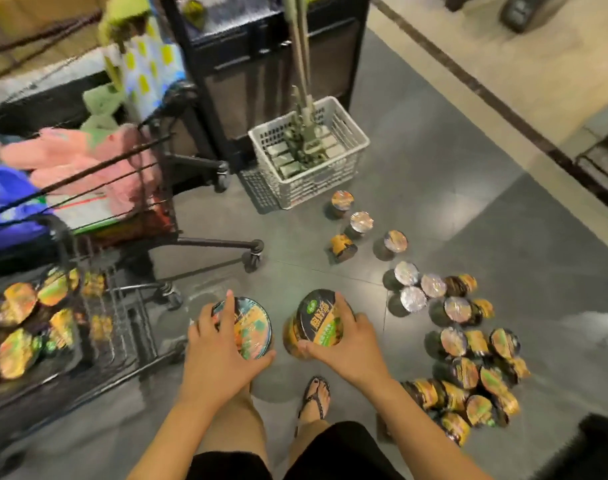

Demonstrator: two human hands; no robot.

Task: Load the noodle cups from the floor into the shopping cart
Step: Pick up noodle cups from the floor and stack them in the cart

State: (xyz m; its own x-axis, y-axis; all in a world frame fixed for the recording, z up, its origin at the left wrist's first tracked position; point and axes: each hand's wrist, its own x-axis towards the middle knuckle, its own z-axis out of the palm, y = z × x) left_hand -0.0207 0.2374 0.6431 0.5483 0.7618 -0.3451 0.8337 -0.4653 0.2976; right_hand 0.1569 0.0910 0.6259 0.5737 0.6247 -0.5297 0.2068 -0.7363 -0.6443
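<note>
My left hand grips a noodle cup by its lid edge, lid facing up. My right hand grips a second noodle cup, tilted, its black and orange lid toward me. Both cups are held above the grey floor, just right of the black wire shopping cart. The cart's lower basket at the left holds several noodle cups. Many more noodle cups stand and lie on the floor at the right, in a loose line running back to one near the basket.
A white plastic basket with tools stands on the floor behind the cups. A black cabinet is behind it. The cart's upper basket holds pink packs and a blue bag. My sandalled foot is below the hands.
</note>
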